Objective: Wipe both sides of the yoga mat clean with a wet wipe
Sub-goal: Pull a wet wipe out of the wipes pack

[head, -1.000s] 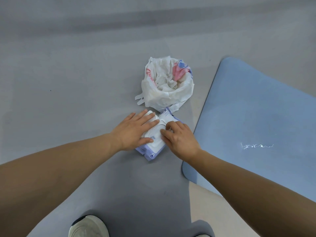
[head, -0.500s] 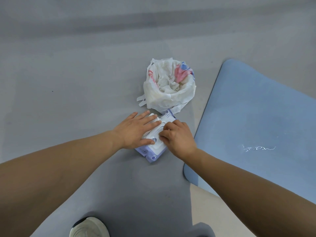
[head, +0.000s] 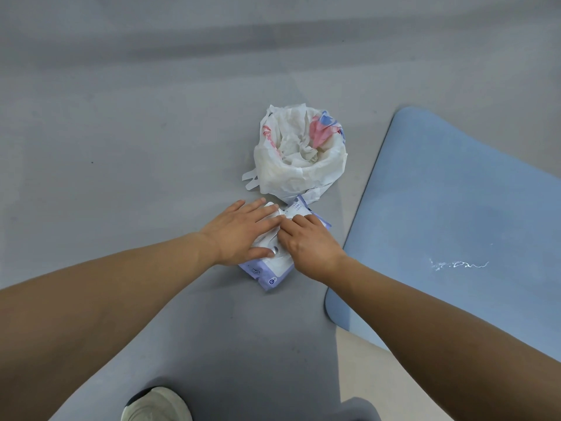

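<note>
Currently, step in hand: a wet wipe is being got out of the pack, so wiping is judged not yet begun.

Pack of wipes (head: pixel 274 270): it is being kept flat on the grey floor (head: pixel 121 147), just beside the near corner of the mat, probably so that a wipe can be carried across in one short reach.

Left hand (head: pixel 239 235): it is being laid flat over the white lid area, fingers straight and spread, thumb along the near edge; nothing is being gripped. The pack is being pressed down, apparently so that it is not lifted when a wipe is pulled.

Right hand (head: pixel 306 241): its fingers are being curled down onto the pack beside the left fingertips, seemingly working at the opening. Whether a wipe or the lid flap is being pinched cannot be told, since the fingertips are being hidden by the hand itself.

Yoga mat (head: pixel 455 214): the blue mat is being left spread flat to the right, one face up, with a white smear (head: pixel 455 264) showing on it.

White bag (head: pixel 299 156): it is being kept open just beyond the pack, with crumpled white material inside, presumably for used wipes.

Shoe (head: pixel 156 404): it is being seen at the bottom edge.
</note>
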